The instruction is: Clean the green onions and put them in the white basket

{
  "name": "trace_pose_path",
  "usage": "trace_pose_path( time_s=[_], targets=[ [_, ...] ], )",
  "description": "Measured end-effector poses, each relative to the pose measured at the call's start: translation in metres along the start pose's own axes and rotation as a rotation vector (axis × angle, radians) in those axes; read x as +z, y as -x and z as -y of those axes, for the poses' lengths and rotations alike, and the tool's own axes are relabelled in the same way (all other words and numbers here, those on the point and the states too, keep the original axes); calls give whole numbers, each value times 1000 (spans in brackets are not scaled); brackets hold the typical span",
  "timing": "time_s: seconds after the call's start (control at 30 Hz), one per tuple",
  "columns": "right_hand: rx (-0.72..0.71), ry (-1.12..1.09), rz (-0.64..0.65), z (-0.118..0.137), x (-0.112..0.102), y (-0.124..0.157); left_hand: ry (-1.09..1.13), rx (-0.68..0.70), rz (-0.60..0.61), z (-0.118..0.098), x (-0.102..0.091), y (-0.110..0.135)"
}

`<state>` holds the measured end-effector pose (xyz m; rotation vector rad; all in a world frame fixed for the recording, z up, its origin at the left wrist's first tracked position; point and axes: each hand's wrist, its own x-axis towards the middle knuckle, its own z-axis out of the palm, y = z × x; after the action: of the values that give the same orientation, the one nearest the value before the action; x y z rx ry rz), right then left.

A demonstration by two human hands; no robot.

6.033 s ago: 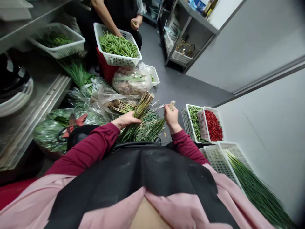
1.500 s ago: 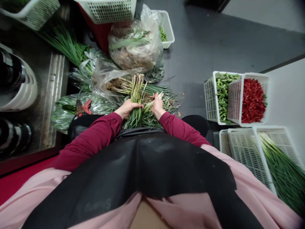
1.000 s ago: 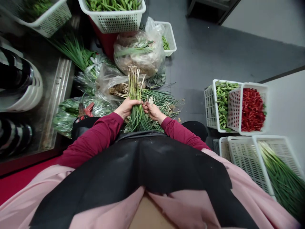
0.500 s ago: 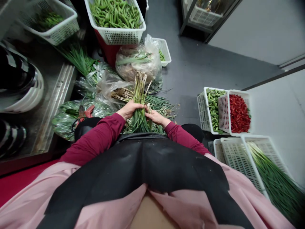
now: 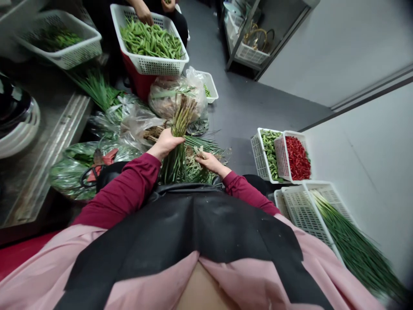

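Observation:
My left hand [image 5: 165,144] is wrapped round a bunch of scallions [image 5: 182,115], whose pale stem ends point up and away while the green leaves hang toward my lap. Apart from the bunch, to its right, my right hand [image 5: 210,162] pinches some pale, withered scallion leaves [image 5: 200,152]. Beneath both hands lies a heap of loose trimmings [image 5: 206,174]. More scallions [image 5: 203,143] lie behind the hands, their brown roots [image 5: 152,132] at the mouth of a clear plastic bag [image 5: 137,125].
A co-worker's hand [image 5: 143,13] reaches into a basket of green pods [image 5: 150,64]. A full plastic bag [image 5: 167,103] stands ahead. Red-handled scissors [image 5: 102,163] lie on bagged greens at left. At right stand baskets of red chillies [image 5: 298,157], green peppers [image 5: 271,150] and long scallions [image 5: 348,234].
My right hand has moved off the bunch to the right, with pale leaves in its fingers. The bunch tilts more. The view has shifted, and a co-worker's hands now show at the top.

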<state>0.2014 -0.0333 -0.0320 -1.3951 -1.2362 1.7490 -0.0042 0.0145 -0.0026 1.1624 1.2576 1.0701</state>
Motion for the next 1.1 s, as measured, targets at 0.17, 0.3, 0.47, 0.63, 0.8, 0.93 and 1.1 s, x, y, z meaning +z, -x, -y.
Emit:
trace_pose_path(
  time_s=[0.17, 0.3, 0.47, 0.63, 0.8, 0.93, 1.1],
  targets=[
    [112, 174, 441, 3, 20, 5, -456, 119, 56, 4, 18, 8],
    [142, 83, 454, 0, 32, 4, -615, 169, 82, 7, 26, 19],
    [132, -61, 431, 5, 33, 2, -669, 156, 95, 8, 24, 24],
    [142, 11, 474, 3, 31, -1, -617, 163, -15, -3, 14, 17],
    [171, 162, 471, -1, 34, -2, -702, 177, -30, -7, 17, 19],
    [175, 172, 410, 3, 34, 0, -957, 166, 118, -3, 29, 26],
    [169, 110, 437, 6, 38, 2, -930, 179, 64, -2, 32, 28]
  ],
)
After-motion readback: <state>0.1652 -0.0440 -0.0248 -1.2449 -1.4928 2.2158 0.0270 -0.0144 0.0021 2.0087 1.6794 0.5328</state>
